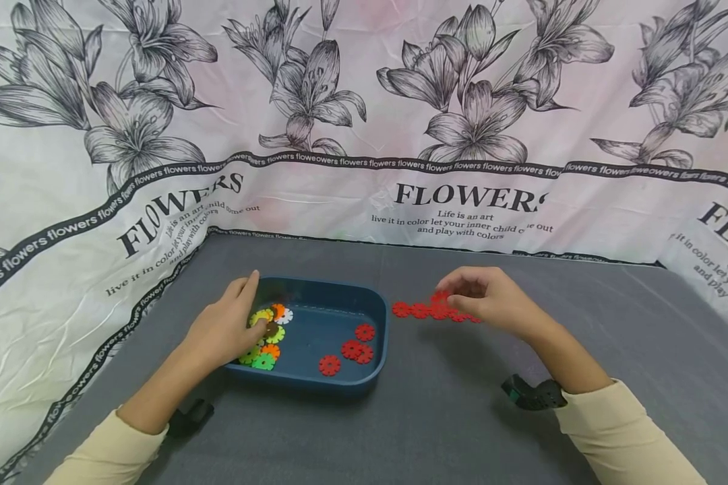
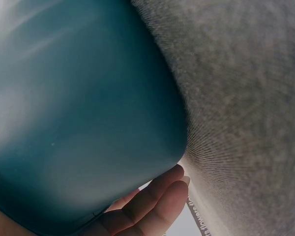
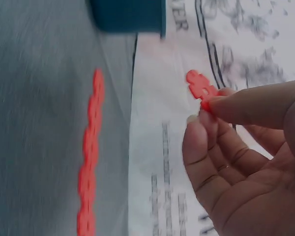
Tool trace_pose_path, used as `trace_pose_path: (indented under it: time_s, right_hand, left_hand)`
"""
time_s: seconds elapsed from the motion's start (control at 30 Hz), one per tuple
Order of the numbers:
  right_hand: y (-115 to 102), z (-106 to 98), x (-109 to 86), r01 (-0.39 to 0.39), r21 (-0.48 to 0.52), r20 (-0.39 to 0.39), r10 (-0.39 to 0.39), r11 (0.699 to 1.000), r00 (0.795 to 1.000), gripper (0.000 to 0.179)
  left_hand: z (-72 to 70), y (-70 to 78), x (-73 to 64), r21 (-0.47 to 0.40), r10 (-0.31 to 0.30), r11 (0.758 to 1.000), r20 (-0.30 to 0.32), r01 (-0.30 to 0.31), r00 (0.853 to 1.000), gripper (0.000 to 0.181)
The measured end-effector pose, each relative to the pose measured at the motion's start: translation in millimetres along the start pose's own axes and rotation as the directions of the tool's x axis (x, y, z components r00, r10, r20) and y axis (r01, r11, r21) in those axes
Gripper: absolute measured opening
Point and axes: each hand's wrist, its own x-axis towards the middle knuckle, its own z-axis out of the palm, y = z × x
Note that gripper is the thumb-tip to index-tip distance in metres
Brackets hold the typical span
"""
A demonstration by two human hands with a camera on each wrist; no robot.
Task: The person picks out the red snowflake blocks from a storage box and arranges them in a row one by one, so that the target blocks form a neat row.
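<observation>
My left hand (image 1: 227, 323) grips the left end of a dark blue plastic bin (image 1: 306, 385), thumb inside and fingers outside. The left wrist view shows those fingers (image 2: 169, 204) curled against the bin's outer wall (image 2: 88, 113). To the right of the bin, my right hand (image 1: 488, 296) pinches a red notched plastic disc (image 3: 200, 84) between thumb and fingertips, held above the table. Below it, a row of red discs (image 1: 402, 310) lies in a line on the grey cloth; the right hand hides part of its right end in the head view.
Inside the bin, several loose red discs (image 1: 329, 365) lie at the right. Yellow, green, orange, white and brown discs (image 1: 263, 362) are heaped at the left, partly under the left hand. A flower-printed curtain (image 1: 352, 202) hangs behind the grey table cloth (image 1: 388, 438).
</observation>
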Motion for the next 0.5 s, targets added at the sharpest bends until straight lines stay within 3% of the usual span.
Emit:
trace_pose_path:
  time_s: [0.23, 0.5]
  right_hand:
    - [25, -24, -10.3, -0.101, -0.041, -0.002, 0.101, 0.994, 0.995, 0.022]
    - [58, -50, -17.7, -0.228, -0.115, 0.009, 0.231, 0.967, 0.973, 0.023]
  left_hand:
    - [-1.3, 1.1, -1.2, 0.001, 0.001, 1.000, -0.002, -0.001, 1.000, 0.084]
    - [0.2, 2.3, -1.8, 0.000, 0.005, 1.000, -0.006, -0.005, 1.000, 0.084]
